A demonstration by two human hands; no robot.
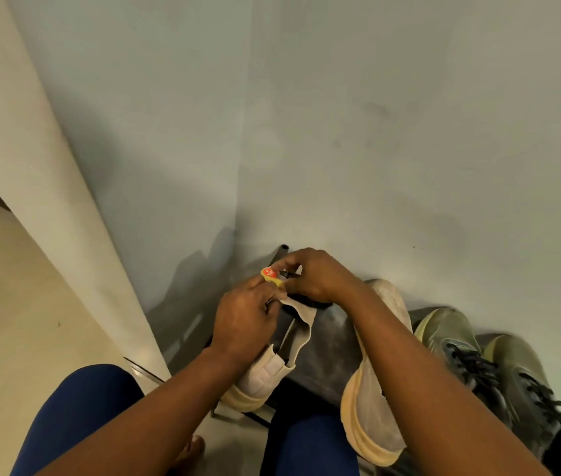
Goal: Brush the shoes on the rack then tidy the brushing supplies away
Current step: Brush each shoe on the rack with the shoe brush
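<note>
Both hands meet over the dark top of the shoe rack, close to the wall. My left hand pinches a small yellow and red polish tin and also holds a pale cloth that hangs below it. My right hand grips the tin's far side, fingers curled at a dark part of it. Two beige shoes lie on the rack: one under my left wrist, one under my right forearm. No brush shows.
A pair of olive sneakers with black laces stands on the rack to the right. The grey wall is directly behind the rack. A pale wall corner and floor lie to the left. My knees in blue trousers are at the bottom.
</note>
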